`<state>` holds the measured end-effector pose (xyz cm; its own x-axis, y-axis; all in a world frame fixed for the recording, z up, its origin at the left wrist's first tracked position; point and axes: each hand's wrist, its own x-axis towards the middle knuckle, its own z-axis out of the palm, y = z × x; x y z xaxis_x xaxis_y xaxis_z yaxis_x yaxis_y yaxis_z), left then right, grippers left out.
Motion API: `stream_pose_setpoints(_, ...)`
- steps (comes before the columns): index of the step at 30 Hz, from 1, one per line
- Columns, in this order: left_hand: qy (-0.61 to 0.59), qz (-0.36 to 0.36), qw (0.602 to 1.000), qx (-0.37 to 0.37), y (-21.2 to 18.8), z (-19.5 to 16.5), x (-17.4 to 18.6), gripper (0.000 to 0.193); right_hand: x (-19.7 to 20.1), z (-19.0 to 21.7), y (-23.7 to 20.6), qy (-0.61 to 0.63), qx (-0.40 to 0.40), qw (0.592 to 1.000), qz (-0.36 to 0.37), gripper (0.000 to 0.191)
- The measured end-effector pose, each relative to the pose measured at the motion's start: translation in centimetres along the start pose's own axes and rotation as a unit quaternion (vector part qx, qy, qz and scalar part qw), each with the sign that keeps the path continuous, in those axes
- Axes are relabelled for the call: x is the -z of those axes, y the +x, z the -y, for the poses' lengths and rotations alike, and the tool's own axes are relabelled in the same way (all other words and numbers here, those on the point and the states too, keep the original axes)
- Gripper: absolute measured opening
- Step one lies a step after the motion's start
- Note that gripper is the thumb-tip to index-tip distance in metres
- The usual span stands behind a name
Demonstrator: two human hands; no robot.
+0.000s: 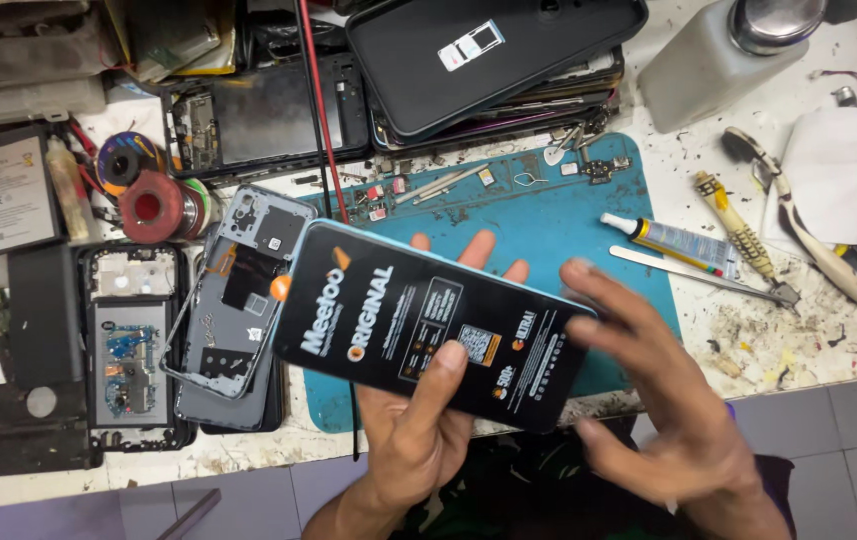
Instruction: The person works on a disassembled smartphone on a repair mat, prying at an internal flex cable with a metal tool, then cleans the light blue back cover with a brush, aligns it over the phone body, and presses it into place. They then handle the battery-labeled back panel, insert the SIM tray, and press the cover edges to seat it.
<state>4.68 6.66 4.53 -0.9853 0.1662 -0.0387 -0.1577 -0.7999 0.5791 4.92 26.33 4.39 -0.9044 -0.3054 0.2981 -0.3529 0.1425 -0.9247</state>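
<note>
Left hand (419, 420) is up under the black panel (429, 325), thumb pressed on its printed face, fingertips poking out past the far edge, so it holds that glossy slab in a pinch above the near edge of the blue work mat (589, 240). Right hand (664, 400) is blurred, fingers spread, at the panel's right end; whether it grips or only brushes the corner, I cannot tell. The risk I see: the panel is tilted and held by one thumb, and a slip would drop it onto the bench edge or off it altogether. Just left of it lies an open phone frame (234, 300) with its parts bare, and a swinging corner could knock into that. Farther out, a glue tube (674, 243) and metal tweezers (709, 275) lie on the mat's right side, near the right wrist's sweep; a careless pass could scatter them. Small screws and bits (394, 190) dot the mat's far edge, easy to lose if jolted. The red cable (324, 120) runs down under the panel and could snag.
</note>
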Motion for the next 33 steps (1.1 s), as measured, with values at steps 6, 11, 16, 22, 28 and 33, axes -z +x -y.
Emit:
stream_pose_setpoints(6,0.019,0.049,0.998,0.017,-0.6,0.5,1.1,0.068,-1.3,-3.8,-3.1,0.231,-0.102,0.962,-0.101,0.071)
stream_pose_setpoints(11,0.112,0.128,0.985,0.031,-1.0,0.2,1.6,0.061,-0.6,-6.8,-5.3,0.200,-0.195,0.952,-0.126,0.031)
stream_pose_setpoints(16,0.172,0.012,0.983,-0.064,-0.8,0.9,2.5,0.049,-0.3,-7.0,-5.4,0.198,-0.171,0.953,-0.152,0.023)
stream_pose_setpoints(22,0.328,-0.117,0.937,0.003,-1.4,1.1,4.9,0.011,0.1,-6.0,-4.2,0.206,-0.210,0.955,-0.043,0.026)
stream_pose_setpoints(28,0.228,-0.096,0.969,-0.015,-2.1,1.9,4.2,0.018,-0.4,-5.3,-4.6,0.147,-0.204,0.968,-0.021,0.026)
stream_pose_setpoints(33,0.173,-0.076,0.982,-0.025,-1.7,2.2,3.1,0.037,-0.4,-3.2,-2.0,0.051,-0.237,0.969,0.053,0.028)
